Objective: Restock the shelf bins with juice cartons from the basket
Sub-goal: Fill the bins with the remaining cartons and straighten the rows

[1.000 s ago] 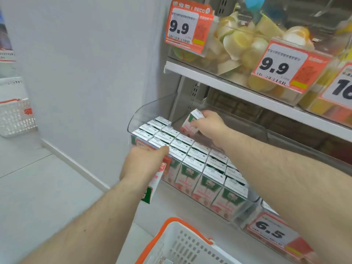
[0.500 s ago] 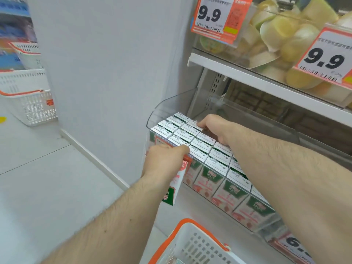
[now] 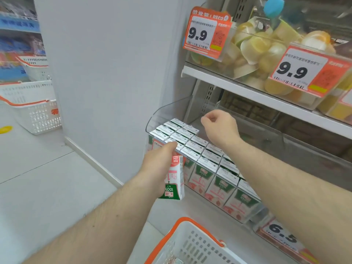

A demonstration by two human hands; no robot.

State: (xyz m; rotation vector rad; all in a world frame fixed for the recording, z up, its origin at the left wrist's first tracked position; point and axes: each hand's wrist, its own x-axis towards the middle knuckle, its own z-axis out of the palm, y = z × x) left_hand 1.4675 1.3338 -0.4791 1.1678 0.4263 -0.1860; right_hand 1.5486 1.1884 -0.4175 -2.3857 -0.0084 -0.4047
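left hand [image 3: 156,168] at frame centre is gripping a juice carton [image 3: 174,180], fingers curled round it; right hand [image 3: 221,128] is hovering above the clear bin [image 3: 167,109], fingers loosely curled, holding nothing

basket [image 3: 187,242] cut off below (contents unclear), left shelves [image 3: 19,44] blurred
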